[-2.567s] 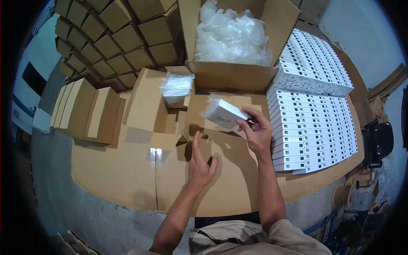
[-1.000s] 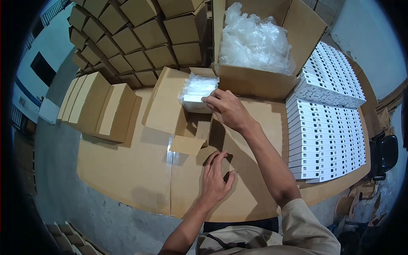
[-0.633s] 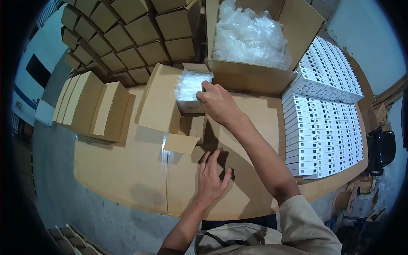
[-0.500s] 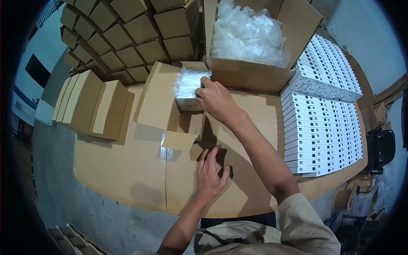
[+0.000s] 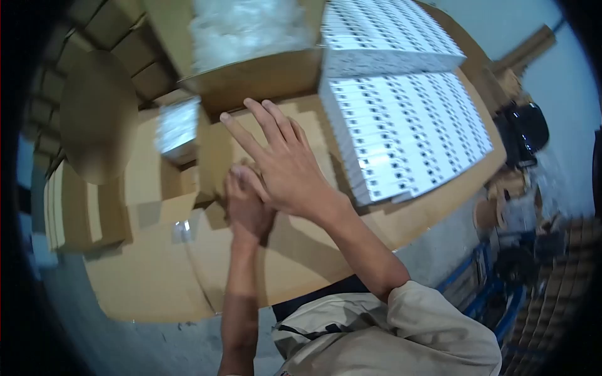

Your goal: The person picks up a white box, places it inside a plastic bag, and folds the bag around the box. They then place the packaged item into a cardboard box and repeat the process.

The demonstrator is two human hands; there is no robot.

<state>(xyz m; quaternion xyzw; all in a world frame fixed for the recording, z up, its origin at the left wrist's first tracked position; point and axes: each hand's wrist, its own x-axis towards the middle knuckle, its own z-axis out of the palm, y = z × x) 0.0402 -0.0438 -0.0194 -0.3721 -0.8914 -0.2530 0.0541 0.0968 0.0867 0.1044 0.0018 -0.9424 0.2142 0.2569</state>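
Observation:
Above the cardboard-covered table, my right hand (image 5: 285,166) is open, its fingers stretched up and to the left with nothing in them. Under it my left hand (image 5: 246,213) is beside the right wall of an open cardboard box (image 5: 145,182); its fingers are partly covered by my right hand and blurred. Inside the box's far end stands a bundle wrapped in clear plastic (image 5: 178,130). The near end of that box shows a bare cardboard interior, with a flap folded outward.
Rows of white boxes (image 5: 407,131) stand stacked on the right. A large carton (image 5: 263,75) of clear plastic bags (image 5: 248,31) is at the back. Closed brown boxes (image 5: 84,203) sit at left, with more cartons (image 5: 103,28) piled behind. A blurred oval covers part of that pile.
My right hand has let go of the plastic-wrapped bundle and drawn back, its fingers now spread. My left hand has come up under it. The whole view has turned to the right.

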